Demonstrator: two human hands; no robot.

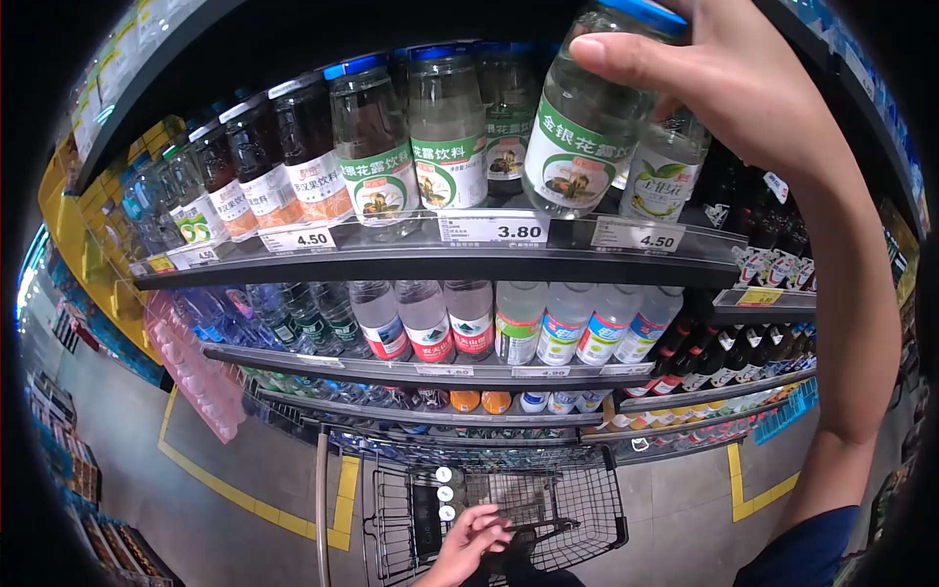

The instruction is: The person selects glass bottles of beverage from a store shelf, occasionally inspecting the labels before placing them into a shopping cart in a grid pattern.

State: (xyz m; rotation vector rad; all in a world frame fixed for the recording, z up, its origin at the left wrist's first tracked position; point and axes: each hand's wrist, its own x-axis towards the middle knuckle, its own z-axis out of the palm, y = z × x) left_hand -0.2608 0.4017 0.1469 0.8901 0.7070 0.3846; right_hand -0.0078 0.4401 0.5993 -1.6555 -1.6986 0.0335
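Observation:
My right hand [685, 64] grips a clear glass bottle [577, 147] by its upper part, just under the blue lid. The bottle has a green and white label and leans slightly at the front of the upper shelf, its base close to the shelf edge. Similar blue-lidded bottles [445, 127] stand to its left, and a bottle with a green leaf label [660, 176] is right behind my hand. Low in view, my left hand [471, 543] hovers over the near side of a black wire shopping cart [621, 504], fingers loosely curled and apart, nothing visible in them.
Price tags line the upper shelf edge [411, 264]. Dark drink bottles [254, 166] stand at its left. Lower shelves hold red-labelled water bottles [425, 318]. Several white-capped items [445, 494] sit in the cart. A pink hanging strip [196, 362] juts out at left; yellow lines [254, 504] mark the floor.

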